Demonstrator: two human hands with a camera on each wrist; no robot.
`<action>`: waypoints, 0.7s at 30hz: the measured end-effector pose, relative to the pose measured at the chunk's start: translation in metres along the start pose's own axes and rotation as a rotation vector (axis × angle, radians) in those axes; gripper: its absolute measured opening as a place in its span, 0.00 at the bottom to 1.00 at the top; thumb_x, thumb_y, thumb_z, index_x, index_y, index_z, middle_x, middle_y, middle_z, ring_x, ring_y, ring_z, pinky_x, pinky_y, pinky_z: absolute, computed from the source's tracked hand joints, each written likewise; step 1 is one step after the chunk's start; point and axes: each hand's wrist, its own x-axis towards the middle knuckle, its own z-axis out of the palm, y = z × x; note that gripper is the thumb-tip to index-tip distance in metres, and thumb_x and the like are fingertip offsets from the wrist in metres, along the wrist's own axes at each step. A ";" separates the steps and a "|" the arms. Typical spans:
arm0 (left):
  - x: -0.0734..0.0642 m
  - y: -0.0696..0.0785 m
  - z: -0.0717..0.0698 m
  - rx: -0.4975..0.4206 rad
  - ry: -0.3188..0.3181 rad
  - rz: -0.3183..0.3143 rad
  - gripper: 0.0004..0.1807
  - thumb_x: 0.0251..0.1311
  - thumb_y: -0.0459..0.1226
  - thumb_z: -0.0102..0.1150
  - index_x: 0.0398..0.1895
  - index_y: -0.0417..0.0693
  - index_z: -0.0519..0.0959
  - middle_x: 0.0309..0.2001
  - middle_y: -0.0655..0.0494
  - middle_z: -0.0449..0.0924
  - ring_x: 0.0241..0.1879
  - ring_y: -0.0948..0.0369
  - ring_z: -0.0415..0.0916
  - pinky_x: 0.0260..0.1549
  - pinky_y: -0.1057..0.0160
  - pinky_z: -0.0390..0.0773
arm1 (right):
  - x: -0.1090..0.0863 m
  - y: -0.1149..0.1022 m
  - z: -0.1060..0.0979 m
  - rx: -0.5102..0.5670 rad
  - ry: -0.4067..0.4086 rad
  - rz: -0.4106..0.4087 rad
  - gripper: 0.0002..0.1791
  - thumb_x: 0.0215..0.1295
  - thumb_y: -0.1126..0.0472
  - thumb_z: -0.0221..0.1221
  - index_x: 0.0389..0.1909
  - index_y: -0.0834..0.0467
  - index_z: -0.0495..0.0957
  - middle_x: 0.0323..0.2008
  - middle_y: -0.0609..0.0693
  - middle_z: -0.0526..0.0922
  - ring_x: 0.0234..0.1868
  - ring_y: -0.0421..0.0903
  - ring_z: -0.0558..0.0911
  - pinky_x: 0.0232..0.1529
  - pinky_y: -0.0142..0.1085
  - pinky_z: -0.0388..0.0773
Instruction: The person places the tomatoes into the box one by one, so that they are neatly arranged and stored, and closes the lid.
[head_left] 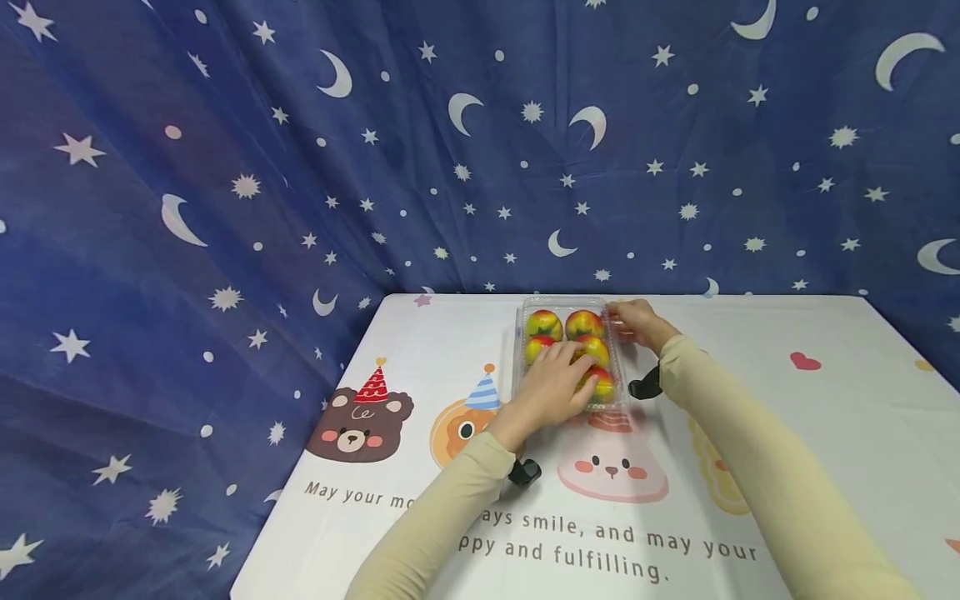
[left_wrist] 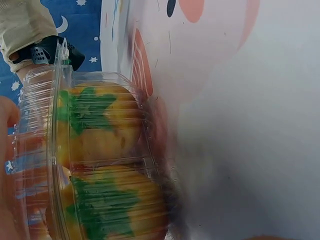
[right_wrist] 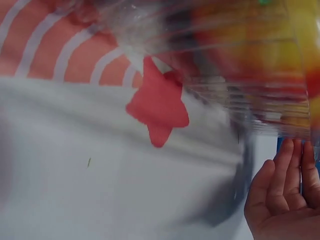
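A clear plastic clamshell box (head_left: pixel 517 367) stands at the back middle of the table. Inside are several round red-and-yellow fruits (head_left: pixel 543 323) with green star-shaped leaf tops, like persimmons. My left hand (head_left: pixel 551 387) rests over the box with its fingers spread, covering some of the fruit. In the left wrist view the box's rim (left_wrist: pixel 52 135) and two fruits (left_wrist: pixel 100 120) show through ribbed plastic. My right hand (head_left: pixel 637 323) is at the far right side of the box. In the right wrist view its fairly straight fingers (right_wrist: pixel 280 185) reach up to the box's edge.
A white cloth (head_left: pixel 795 450) printed with cartoon animals and lettering covers the table. Behind and to the left hangs a blue curtain (head_left: pixel 420 183) with moons and stars. A black wrist camera (head_left: pixel 525 472) sits at the left wrist, another black one (head_left: pixel 647 383) at the right.
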 end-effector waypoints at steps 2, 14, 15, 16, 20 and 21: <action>0.000 0.001 0.000 0.004 -0.001 0.004 0.21 0.74 0.50 0.39 0.62 0.59 0.75 0.64 0.55 0.69 0.64 0.57 0.63 0.66 0.56 0.62 | 0.000 -0.001 -0.001 0.006 -0.002 0.015 0.10 0.71 0.58 0.50 0.43 0.61 0.72 0.36 0.47 0.75 0.27 0.35 0.79 0.32 0.28 0.80; 0.002 0.001 -0.005 -0.021 0.004 -0.009 0.21 0.72 0.48 0.42 0.62 0.56 0.75 0.64 0.54 0.70 0.64 0.56 0.64 0.66 0.56 0.63 | -0.014 -0.001 -0.006 -0.096 -0.029 -0.015 0.28 0.75 0.51 0.48 0.64 0.70 0.66 0.46 0.54 0.77 0.32 0.37 0.79 0.41 0.30 0.80; 0.002 0.001 -0.005 -0.026 0.001 -0.008 0.21 0.72 0.48 0.42 0.62 0.56 0.75 0.64 0.54 0.70 0.64 0.56 0.64 0.66 0.56 0.63 | -0.017 0.000 -0.007 -0.123 -0.031 -0.019 0.30 0.75 0.50 0.47 0.65 0.70 0.66 0.48 0.56 0.77 0.34 0.38 0.80 0.43 0.32 0.80; 0.003 0.000 -0.006 -0.032 -0.002 -0.007 0.21 0.72 0.49 0.42 0.62 0.56 0.76 0.64 0.54 0.70 0.63 0.56 0.64 0.65 0.56 0.64 | -0.020 -0.001 -0.008 -0.151 -0.036 -0.027 0.30 0.76 0.50 0.46 0.66 0.71 0.65 0.51 0.59 0.77 0.36 0.40 0.80 0.46 0.34 0.80; 0.006 -0.001 -0.007 -0.064 -0.020 0.002 0.21 0.72 0.49 0.42 0.62 0.55 0.76 0.63 0.52 0.70 0.63 0.55 0.65 0.63 0.55 0.66 | -0.032 -0.001 -0.015 -0.228 -0.042 -0.069 0.32 0.77 0.50 0.44 0.67 0.73 0.63 0.61 0.69 0.72 0.50 0.53 0.82 0.59 0.45 0.77; 0.006 -0.002 -0.007 -0.073 -0.024 0.004 0.21 0.72 0.48 0.42 0.62 0.54 0.76 0.63 0.52 0.70 0.63 0.55 0.65 0.62 0.55 0.66 | -0.035 -0.002 -0.018 -0.247 -0.043 -0.083 0.32 0.77 0.50 0.43 0.67 0.73 0.63 0.62 0.70 0.71 0.54 0.57 0.80 0.61 0.47 0.75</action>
